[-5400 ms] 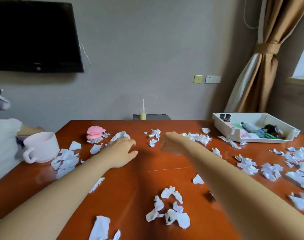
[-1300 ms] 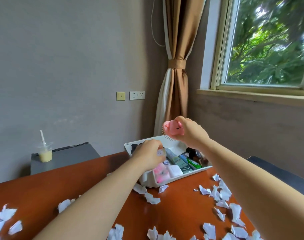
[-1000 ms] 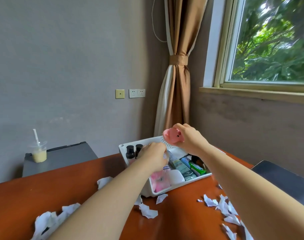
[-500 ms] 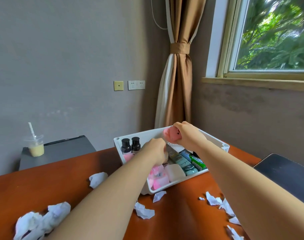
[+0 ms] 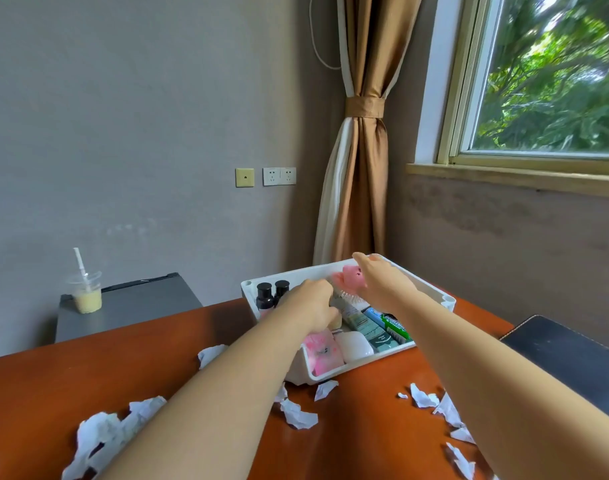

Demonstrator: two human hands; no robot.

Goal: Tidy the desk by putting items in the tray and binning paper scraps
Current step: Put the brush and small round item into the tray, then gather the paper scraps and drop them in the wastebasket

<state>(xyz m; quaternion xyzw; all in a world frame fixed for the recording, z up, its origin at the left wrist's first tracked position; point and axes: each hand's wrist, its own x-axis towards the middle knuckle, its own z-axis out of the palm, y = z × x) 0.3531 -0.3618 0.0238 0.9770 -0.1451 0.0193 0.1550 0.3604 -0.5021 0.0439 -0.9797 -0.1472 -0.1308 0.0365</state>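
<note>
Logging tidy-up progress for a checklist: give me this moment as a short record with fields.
tray: white plastic tray on the reddish-brown wooden desk
brush: pink brush with white bristles, low in the tray's back part, right hand on it, grip unclear
left hand: inside the tray, fingers curled, hold unclear
scraps: crumpled white paper scraps on the desk, not yet binned

Drink cup w/ straw [image 5: 86, 293] on grey cabinet [image 5: 143, 303], tied curtain [image 5: 362, 174], wall sockets [image 5: 279, 176], window [image 5: 545, 84].
</note>
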